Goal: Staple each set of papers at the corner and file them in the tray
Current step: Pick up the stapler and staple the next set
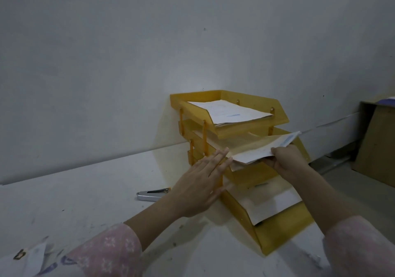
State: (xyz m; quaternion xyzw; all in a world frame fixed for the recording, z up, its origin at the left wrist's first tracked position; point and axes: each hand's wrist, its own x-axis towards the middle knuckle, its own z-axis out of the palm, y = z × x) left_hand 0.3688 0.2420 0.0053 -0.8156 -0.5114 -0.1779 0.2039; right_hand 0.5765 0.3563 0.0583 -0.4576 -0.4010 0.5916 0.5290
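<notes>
- Currently the right hand (288, 161) pinches the paper set (263, 148), partway into the tray (252, 176) middle tier; a skewed push may buckle it.
- Left hand (201, 186), fingers straight, touches its edge; slipping could snag a corner.

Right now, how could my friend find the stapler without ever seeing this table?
Start at the yellow tray stack on the white table. Just left of its bottom tray lies the stapler: the only shiny silver thing there.
</notes>
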